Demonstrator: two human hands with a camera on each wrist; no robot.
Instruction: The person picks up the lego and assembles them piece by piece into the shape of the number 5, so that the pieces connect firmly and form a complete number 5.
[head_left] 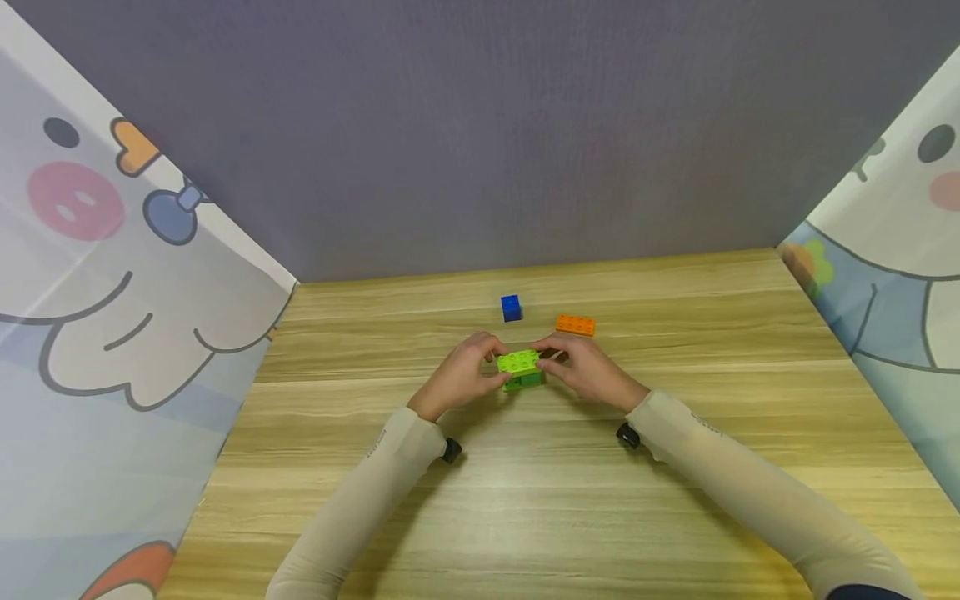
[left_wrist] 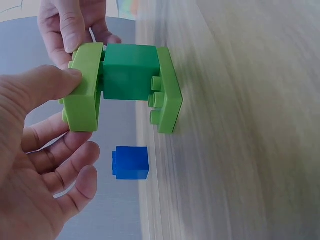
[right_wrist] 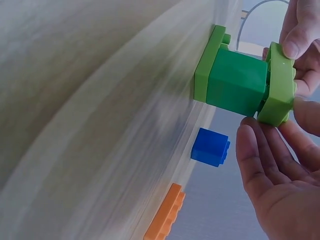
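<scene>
A lime-green toy brick [head_left: 519, 361] with studs on top lies over a dark green block [left_wrist: 131, 72]. Green studs show in a narrow gap between the two in the left wrist view. Below, the dark green block sits on a thin lime-green plate [left_wrist: 170, 95] on the table, with several of the plate's studs bare. My left hand [head_left: 468, 373] pinches one end of the upper brick between thumb and fingers. At its opposite end, my right hand [head_left: 588, 371] pinches the same brick, thumb on the near side.
Behind the stack stands a small blue brick [head_left: 511, 308]. An orange studded plate [head_left: 575, 325] lies flat behind my right hand. The wooden table [head_left: 480, 517] ends at a grey panel [head_left: 525, 150], with cartoon-printed panels on both sides.
</scene>
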